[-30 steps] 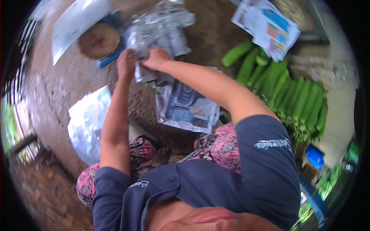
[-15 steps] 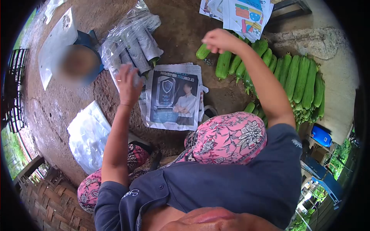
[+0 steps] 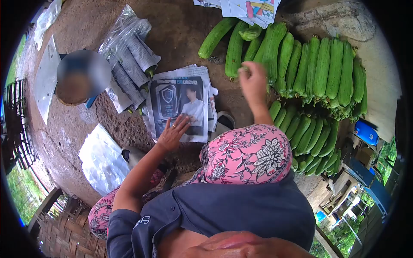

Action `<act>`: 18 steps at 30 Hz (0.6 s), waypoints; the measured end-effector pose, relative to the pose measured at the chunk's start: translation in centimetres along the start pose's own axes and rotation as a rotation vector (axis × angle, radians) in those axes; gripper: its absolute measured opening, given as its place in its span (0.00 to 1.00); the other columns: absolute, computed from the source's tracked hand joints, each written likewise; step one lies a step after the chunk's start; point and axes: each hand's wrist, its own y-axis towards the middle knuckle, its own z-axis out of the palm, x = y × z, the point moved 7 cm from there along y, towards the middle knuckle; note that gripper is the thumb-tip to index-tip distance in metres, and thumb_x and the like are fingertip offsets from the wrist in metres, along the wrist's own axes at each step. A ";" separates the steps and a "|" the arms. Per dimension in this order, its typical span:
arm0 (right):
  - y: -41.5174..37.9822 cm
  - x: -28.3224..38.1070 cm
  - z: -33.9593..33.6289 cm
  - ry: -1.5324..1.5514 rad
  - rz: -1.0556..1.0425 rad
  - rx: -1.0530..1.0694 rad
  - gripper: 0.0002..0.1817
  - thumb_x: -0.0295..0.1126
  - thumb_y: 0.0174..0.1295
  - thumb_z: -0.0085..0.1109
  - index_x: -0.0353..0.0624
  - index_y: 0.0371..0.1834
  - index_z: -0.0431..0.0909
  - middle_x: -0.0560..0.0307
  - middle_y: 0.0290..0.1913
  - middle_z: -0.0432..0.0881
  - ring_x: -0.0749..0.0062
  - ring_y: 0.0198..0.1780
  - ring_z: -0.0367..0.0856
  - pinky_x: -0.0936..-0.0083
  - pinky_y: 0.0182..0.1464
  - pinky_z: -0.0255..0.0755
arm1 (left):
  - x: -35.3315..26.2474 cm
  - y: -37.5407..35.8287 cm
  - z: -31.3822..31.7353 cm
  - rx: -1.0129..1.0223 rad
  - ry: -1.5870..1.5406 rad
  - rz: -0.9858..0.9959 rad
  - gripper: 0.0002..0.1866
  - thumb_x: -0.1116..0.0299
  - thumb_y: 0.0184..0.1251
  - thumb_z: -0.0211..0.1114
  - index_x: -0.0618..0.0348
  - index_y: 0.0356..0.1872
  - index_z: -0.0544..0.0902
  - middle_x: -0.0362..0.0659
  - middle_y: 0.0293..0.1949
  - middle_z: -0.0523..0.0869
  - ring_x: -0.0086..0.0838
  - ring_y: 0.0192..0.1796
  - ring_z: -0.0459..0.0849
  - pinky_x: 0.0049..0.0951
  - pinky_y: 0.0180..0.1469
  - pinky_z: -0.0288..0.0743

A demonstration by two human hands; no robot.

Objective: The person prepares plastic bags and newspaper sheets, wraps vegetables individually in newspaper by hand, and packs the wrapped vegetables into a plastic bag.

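My left hand lies with fingers spread on a printed newspaper sheet, which tops a small stack on the ground. My right hand, somewhat blurred, is curled at the lower ends of the long green gourds. Whatever its fingers hold, if anything, cannot be made out. One short green piece rests on top of the row. Left of the sheet are several gourds wrapped in newspaper, partly under a clear plastic bag.
More gourds lie in a row on the right, with smaller ones below. White plastic bags lie at lower left. Loose printed papers are at the top. A blurred round patch hides part of something at upper left.
My left hand has come from beside the wrapped gourds down onto the newspaper. My right hand has drawn back towards me from above the gourds. The view has shifted, showing more gourds.
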 end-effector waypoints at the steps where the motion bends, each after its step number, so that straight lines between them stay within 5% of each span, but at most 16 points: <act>1: 1.0 -0.9 -2.4 -0.097 0.001 -0.096 0.17 0.37 0.57 0.65 0.48 0.49 0.79 0.50 0.48 0.79 0.57 0.55 0.75 0.60 0.57 0.69 | 0.5 0.4 -0.5 0.000 -0.090 -0.031 0.45 0.57 0.51 0.68 0.53 0.73 0.60 0.41 0.77 0.48 0.38 0.79 0.41 0.59 0.74 0.42; 6: 3.8 -7.9 -3.9 -0.654 0.349 0.095 0.34 0.51 0.54 0.65 0.40 0.60 0.71 0.47 0.59 0.71 0.51 0.62 0.68 0.60 0.61 0.69 | 1.0 3.1 -3.0 -0.042 -0.308 -0.112 0.45 0.57 0.51 0.69 0.54 0.72 0.61 0.42 0.77 0.47 0.40 0.79 0.41 0.57 0.74 0.46; 13: 5.0 -7.8 -3.0 -0.709 0.393 0.068 0.37 0.54 0.47 0.65 0.41 0.56 0.75 0.45 0.55 0.74 0.49 0.59 0.71 0.58 0.58 0.72 | 0.8 2.5 -4.1 -0.056 -0.272 -0.192 0.47 0.58 0.47 0.72 0.53 0.71 0.62 0.44 0.77 0.48 0.41 0.79 0.43 0.55 0.75 0.45; 16: 4.3 -10.7 -3.4 -0.473 0.387 -0.009 0.37 0.52 0.43 0.63 0.38 0.55 0.78 0.41 0.55 0.78 0.50 0.58 0.75 0.56 0.58 0.70 | 1.4 1.0 -3.3 -0.057 -0.291 -0.279 0.44 0.61 0.47 0.69 0.53 0.71 0.63 0.44 0.76 0.51 0.40 0.78 0.44 0.56 0.75 0.44; 18: 1.5 -11.9 -2.5 0.294 0.629 0.099 0.30 0.37 0.50 0.65 0.34 0.56 0.75 0.46 0.55 0.78 0.59 0.56 0.77 0.65 0.56 0.71 | 1.6 0.3 -2.2 -0.065 -0.302 -0.271 0.43 0.61 0.48 0.67 0.53 0.71 0.63 0.43 0.76 0.52 0.39 0.79 0.44 0.56 0.75 0.43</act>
